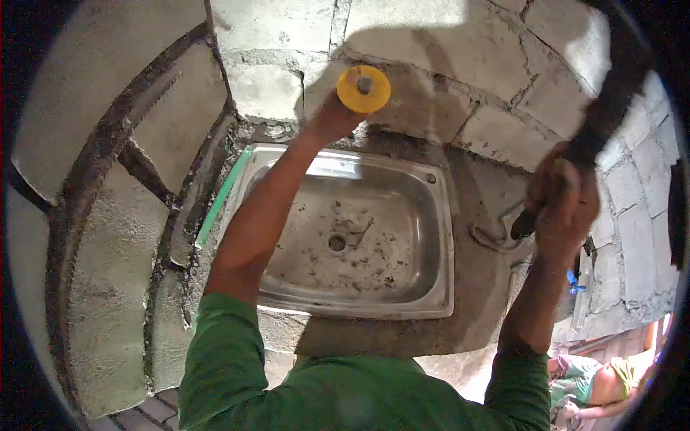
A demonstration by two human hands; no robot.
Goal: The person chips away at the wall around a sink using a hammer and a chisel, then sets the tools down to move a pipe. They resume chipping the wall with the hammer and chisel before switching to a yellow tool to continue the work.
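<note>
While the left hand (332, 118) grips a chisel-like steel rod with a round yellow plastic guard (364, 89) against the grey block wall (431, 65) at twelve o'clock, the right hand (564, 197) is closed around a dark-handled hammer (600, 115) raised at two o'clock. No clear cut in the blocks can be made out, so the chipping looks barely begun. Below, a rectangular stainless-steel sink (431, 237) sits in a rough concrete counter (481, 287), with grit and debris in its basin. Another person reclines at five o'clock.
</note>
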